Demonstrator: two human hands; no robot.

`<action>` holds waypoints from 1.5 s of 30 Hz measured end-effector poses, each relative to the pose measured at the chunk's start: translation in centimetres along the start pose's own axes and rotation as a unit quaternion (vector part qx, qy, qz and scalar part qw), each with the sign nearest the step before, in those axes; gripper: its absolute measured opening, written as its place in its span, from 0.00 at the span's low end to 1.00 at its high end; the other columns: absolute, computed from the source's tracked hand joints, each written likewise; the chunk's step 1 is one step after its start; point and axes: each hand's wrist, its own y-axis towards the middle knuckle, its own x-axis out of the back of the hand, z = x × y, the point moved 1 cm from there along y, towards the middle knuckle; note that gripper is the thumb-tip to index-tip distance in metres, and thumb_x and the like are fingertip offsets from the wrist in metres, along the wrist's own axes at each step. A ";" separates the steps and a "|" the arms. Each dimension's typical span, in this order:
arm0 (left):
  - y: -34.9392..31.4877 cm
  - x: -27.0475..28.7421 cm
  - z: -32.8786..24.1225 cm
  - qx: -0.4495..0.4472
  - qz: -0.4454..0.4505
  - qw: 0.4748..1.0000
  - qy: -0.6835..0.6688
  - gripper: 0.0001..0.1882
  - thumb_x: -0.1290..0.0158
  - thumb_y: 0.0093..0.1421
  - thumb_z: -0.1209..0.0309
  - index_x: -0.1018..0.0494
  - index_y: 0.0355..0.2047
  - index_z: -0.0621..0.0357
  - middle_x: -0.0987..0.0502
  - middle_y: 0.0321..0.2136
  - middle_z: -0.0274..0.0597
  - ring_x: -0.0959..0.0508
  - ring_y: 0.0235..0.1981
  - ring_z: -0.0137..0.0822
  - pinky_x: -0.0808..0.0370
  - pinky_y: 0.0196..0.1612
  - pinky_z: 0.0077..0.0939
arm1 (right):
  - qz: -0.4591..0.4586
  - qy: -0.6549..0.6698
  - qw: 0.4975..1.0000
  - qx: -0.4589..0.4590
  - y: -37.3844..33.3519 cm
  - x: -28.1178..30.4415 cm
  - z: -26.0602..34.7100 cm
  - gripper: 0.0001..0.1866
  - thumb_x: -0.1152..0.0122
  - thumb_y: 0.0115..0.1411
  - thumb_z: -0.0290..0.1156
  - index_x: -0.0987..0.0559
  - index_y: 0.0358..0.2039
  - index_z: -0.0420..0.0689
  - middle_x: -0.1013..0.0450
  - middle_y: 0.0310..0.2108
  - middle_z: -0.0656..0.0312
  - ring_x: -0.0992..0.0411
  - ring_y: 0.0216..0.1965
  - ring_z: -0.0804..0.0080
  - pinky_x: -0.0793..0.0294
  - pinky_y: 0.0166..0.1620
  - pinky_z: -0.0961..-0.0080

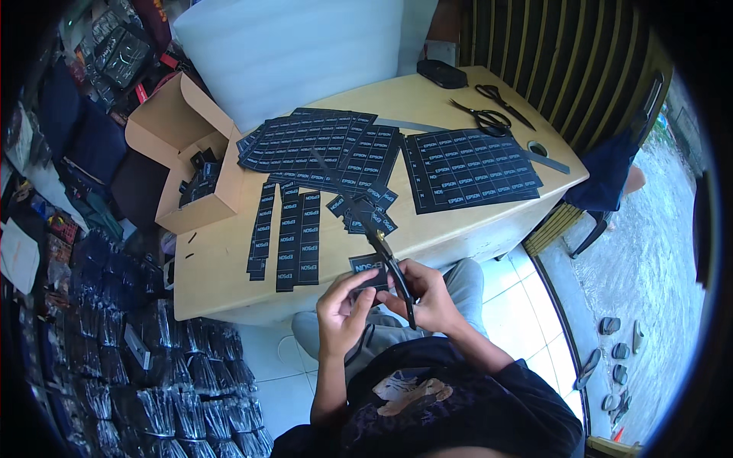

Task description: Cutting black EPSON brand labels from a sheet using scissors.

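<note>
Black label (368,264) at near edge of tabletop (217,281), pinched in left hand (341,311); scissors (381,238) carried in right hand (429,299), fingers curled, scissors' opening unclear. Apparently mid-trimming; probably needed next: label edge squared to scissors.

Got a pale wood table (217,275) over white floor tiles (489,313), plus a dark slatted screen (550,49) behind its far right end. Opens onto grey ground (664,298) to the right, way brighter there, pretty dim over left.
</note>
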 end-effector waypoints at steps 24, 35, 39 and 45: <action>1.7 -0.3 -3.4 0.004 0.028 0.999 0.029 0.16 0.47 0.58 0.78 0.28 0.48 0.67 0.24 0.40 0.48 0.25 0.38 0.29 0.29 0.40 0.20 | -0.044 -0.010 0.993 0.105 1.0 0.3 1.5 0.22 0.30 0.45 0.27 0.33 0.37 0.41 0.28 0.40 0.60 0.40 0.23 0.87 0.41 0.27 0.86; 2.5 -0.4 -0.9 0.127 -0.036 0.933 -0.336 0.23 0.49 0.61 0.74 0.40 0.56 0.67 0.28 0.43 0.46 0.27 0.43 0.33 0.30 0.46 0.24 | 0.021 0.160 0.986 0.043 4.1 1.6 1.6 0.13 0.39 0.51 0.19 0.32 0.35 0.41 0.31 0.30 0.66 0.37 0.25 0.88 0.39 0.27 0.88; 3.9 -0.7 0.0 0.079 0.044 0.964 -0.250 0.23 0.46 0.59 0.72 0.37 0.54 0.64 0.31 0.45 0.46 0.28 0.46 0.34 0.32 0.48 0.27 | 0.083 0.251 0.964 -0.034 4.4 1.9 2.0 0.14 0.37 0.51 0.22 0.32 0.36 0.40 0.32 0.30 0.65 0.33 0.29 0.86 0.37 0.29 0.88; 4.5 -0.7 1.3 0.041 0.143 0.971 -0.188 0.22 0.41 0.54 0.71 0.31 0.49 0.64 0.38 0.49 0.43 0.33 0.47 0.31 0.36 0.48 0.24 | 0.094 0.257 0.956 -0.105 4.1 2.1 0.2 0.33 0.30 0.43 0.34 0.34 0.48 0.40 0.28 0.33 0.62 0.31 0.30 0.83 0.36 0.26 0.91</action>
